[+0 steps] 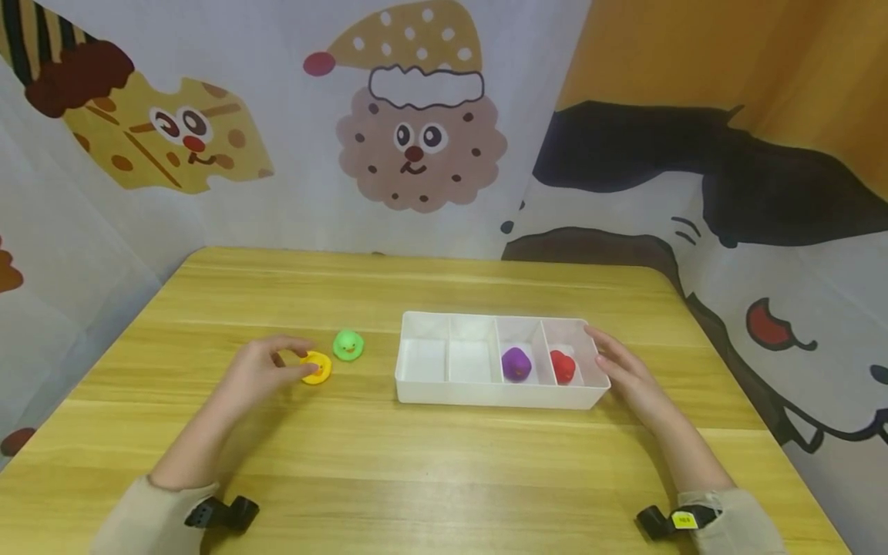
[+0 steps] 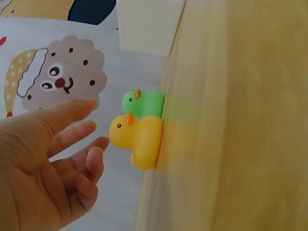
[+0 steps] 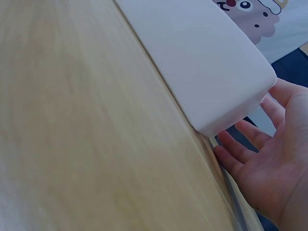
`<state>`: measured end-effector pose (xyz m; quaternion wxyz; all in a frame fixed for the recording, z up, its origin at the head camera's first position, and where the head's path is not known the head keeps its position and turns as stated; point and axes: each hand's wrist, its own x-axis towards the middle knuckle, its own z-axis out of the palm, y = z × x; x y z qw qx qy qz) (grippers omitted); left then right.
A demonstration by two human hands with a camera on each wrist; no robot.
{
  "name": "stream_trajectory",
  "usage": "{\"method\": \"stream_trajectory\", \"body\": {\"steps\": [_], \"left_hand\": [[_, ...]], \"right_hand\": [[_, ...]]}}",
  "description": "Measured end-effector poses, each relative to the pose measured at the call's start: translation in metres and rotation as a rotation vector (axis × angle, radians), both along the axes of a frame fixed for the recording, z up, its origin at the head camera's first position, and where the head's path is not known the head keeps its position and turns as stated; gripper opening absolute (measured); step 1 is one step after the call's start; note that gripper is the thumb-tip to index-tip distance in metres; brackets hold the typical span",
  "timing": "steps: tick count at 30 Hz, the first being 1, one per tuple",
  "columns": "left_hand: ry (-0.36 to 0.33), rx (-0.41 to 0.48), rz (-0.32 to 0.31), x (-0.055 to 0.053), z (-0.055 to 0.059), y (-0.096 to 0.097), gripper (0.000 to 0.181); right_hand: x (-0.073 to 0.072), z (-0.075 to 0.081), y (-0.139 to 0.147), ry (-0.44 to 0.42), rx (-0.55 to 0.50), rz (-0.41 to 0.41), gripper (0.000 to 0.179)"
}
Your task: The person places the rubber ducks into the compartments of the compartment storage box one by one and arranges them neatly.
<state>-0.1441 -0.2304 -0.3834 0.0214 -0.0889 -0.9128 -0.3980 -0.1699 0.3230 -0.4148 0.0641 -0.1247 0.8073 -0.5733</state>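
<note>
A yellow rubber duck (image 1: 321,371) sits upright on the table at the left. Around it, my left hand (image 1: 267,365) hovers with thumb and fingers spread; in the left wrist view the fingertips (image 2: 102,142) stay just apart from the duck's head. Right behind is a green rubber duck (image 1: 348,346). A white divided box (image 1: 479,395) stands to the right of both ducks. Its third compartment from the left holds a purple toy (image 1: 516,365), the rightmost a red toy (image 1: 563,368). My right hand (image 1: 627,378) touches the box's right end with loosely extended fingers.
The wooden table (image 1: 430,470) has its far edge against a curtain (image 1: 291,223) printed with cartoon figures. Two compartments on the box's left side show bare white floors. A dark wrist camera sits at each sleeve cuff.
</note>
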Motion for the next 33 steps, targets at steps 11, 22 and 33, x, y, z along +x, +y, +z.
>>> {"method": "stream_trajectory", "body": {"steps": [11, 22, 33], "left_hand": [[-0.093, 0.032, -0.012, -0.005, -0.008, -0.007, 0.040], [-0.097, 0.049, -0.020, -0.007, -0.015, -0.007, 0.036], [-0.061, 0.036, -0.018, -0.006, -0.013, -0.005, 0.034]], "right_hand": [[0.000, 0.000, 0.000, 0.001, -0.003, 0.004, 0.051], [-0.001, 0.000, 0.001, 0.007, 0.015, -0.005, 0.051], [-0.001, -0.001, 0.000, 0.008, -0.002, -0.008, 0.051]]}}
